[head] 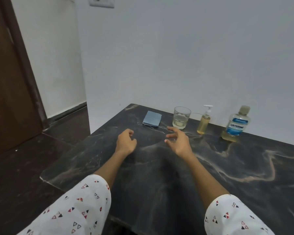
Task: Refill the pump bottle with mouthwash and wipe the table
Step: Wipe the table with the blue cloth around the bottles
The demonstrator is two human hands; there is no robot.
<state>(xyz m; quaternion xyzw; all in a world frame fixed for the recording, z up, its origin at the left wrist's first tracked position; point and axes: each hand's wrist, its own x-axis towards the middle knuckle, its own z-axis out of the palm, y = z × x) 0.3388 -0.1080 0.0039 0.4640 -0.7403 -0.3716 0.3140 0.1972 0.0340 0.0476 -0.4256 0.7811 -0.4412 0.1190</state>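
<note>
A small clear pump bottle (204, 122) with a white pump and yellowish liquid stands at the back of the dark marble table (176, 167). To its right stands a mouthwash bottle (236, 124) with a blue label, its cap on and a little yellowish liquid at the bottom. A folded blue-grey cloth (152, 118) lies at the back left. My left hand (126, 141) hovers over the table with its fingers loosely curled and nothing in it. My right hand (178, 139) hovers near it, fingers spread, in front of the glass, holding nothing.
A clear drinking glass (181, 119) with a little liquid stands between the cloth and the pump bottle. A white wall runs right behind the table. A brown door (8, 82) and dark floor lie to the left, past the table's left edge.
</note>
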